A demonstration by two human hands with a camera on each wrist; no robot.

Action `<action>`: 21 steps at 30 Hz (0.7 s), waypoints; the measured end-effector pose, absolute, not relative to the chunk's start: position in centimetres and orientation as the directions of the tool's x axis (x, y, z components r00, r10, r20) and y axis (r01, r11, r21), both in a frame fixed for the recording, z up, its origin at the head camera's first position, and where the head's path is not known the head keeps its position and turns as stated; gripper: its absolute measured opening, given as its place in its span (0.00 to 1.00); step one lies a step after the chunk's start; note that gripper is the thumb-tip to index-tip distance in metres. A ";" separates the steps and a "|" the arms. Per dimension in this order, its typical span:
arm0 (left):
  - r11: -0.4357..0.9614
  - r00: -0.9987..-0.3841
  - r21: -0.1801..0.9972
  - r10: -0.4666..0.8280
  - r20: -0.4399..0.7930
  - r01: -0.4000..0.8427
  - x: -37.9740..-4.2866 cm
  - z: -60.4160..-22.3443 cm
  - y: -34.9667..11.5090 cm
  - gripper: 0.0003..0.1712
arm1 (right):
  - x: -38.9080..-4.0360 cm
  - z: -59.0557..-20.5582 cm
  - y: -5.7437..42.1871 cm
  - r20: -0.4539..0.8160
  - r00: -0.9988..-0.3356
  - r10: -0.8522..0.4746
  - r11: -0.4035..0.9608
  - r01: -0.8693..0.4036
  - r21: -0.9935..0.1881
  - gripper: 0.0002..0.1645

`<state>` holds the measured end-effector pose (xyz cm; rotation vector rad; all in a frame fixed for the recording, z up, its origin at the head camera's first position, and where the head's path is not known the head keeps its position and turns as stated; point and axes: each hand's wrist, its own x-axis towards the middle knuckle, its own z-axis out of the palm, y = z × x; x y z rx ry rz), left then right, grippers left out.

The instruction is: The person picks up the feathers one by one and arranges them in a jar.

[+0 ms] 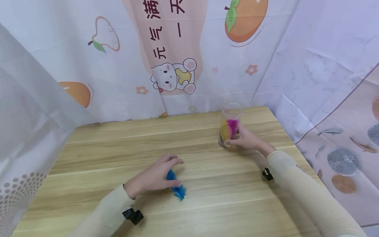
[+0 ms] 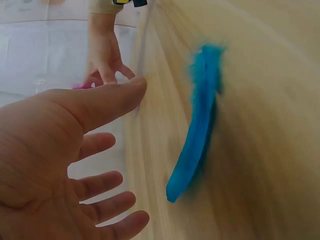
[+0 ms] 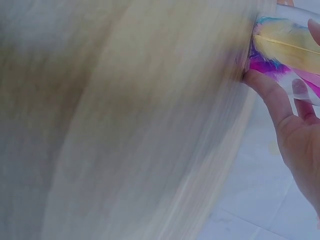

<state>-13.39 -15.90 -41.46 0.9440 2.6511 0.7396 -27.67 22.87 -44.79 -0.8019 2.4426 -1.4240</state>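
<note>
A blue feather (image 1: 176, 186) lies on the wooden table, curved, its fluffy end towards the front edge. My left hand (image 1: 158, 174) hovers over it, thumb and fingers apart; in the left wrist view the feather (image 2: 199, 125) lies beyond the fingertips with nothing in the hand. At the back right stands a tall clear cup (image 1: 232, 112) with yellow and magenta feathers inside. My right hand (image 1: 247, 138) holds it low on its side, thumb at the front and fingers round the right. In the right wrist view a yellow feather (image 3: 287, 42) shows through the cup wall.
The wooden table (image 1: 118, 148) reaches back to a printed curtain (image 1: 118, 72). Another curtain (image 1: 319, 72) hangs along the right side. Black bands (image 1: 133, 215) sit at both wrists.
</note>
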 end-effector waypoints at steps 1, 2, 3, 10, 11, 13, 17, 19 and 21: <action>0.668 -0.770 0.535 0.636 -0.048 0.518 -12.9 -41.5 -16.1 0.39 | -27.7 -44.7 22.8 0.097 -0.830 -0.549 0.385 -0.354 -0.852 0.45; 0.668 -0.774 0.540 0.631 -0.047 0.511 -12.4 -41.5 -16.2 0.40 | -27.8 -44.8 22.8 0.098 -0.831 -0.548 0.386 -0.355 -0.851 0.45; 0.671 -0.779 0.546 0.625 -0.052 0.502 -12.1 -41.4 -16.3 0.41 | -27.8 -44.8 22.7 0.101 -0.830 -0.549 0.388 -0.361 -0.848 0.45; 0.704 -0.801 0.511 0.597 -0.049 0.493 -10.7 -42.2 -17.0 0.41 | -27.7 -44.8 23.0 0.083 -0.834 -0.545 0.402 -0.347 -0.847 0.47; 0.704 -0.800 0.503 0.599 -0.042 0.500 -10.6 -42.4 -17.1 0.41 | -27.7 -44.8 23.0 0.080 -0.834 -0.546 0.403 -0.345 -0.847 0.47; 0.699 -0.794 0.495 0.607 -0.028 0.517 -10.5 -42.6 -17.2 0.39 | -27.7 -44.8 23.0 0.076 -0.834 -0.547 0.403 -0.341 -0.849 0.47; 0.680 -0.779 0.486 0.627 0.001 0.548 -10.2 -42.9 -17.3 0.35 | -27.8 -44.7 22.8 0.085 -0.828 -0.554 0.403 -0.355 -0.844 0.47; 0.679 -0.777 0.476 0.629 0.013 0.558 -10.1 -42.9 -17.2 0.34 | -27.8 -44.7 22.8 0.084 -0.831 -0.550 0.407 -0.354 -0.842 0.47; 0.680 -0.778 0.470 0.627 0.025 0.563 -10.0 -42.8 -17.2 0.34 | -27.8 -44.6 22.7 0.079 -0.834 -0.546 0.408 -0.348 -0.844 0.47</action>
